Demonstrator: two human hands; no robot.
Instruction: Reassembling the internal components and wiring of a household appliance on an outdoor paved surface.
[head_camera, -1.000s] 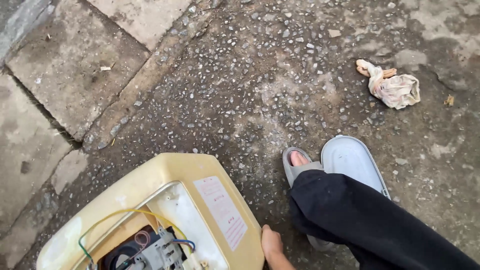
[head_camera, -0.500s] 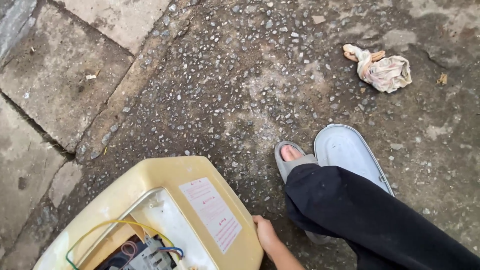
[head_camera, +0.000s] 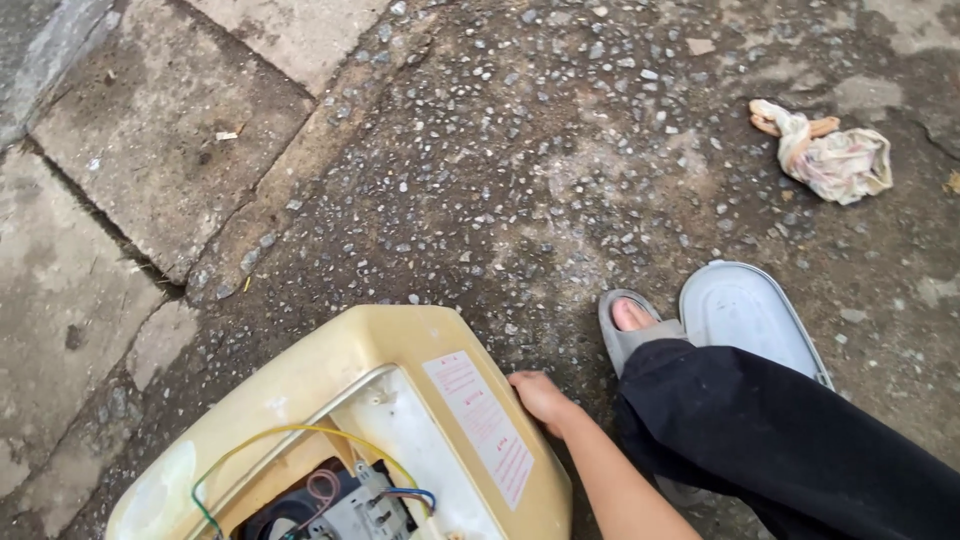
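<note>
Yellowed plastic casing, smooth, rounded; right hand grasps its edge on gravelly concrete

Appliance casing: yellowed cream, white inner panel, white label with red print. Wires yellow-green, plus blue. Trouser leg black. Sandal grey. Oval lid pale grey-white. Crumpled cloth off-white, faint pinkish pattern. Ground dark grey, speckled with pale pebbles.

Gravelly ground bears casing, rag.
</note>
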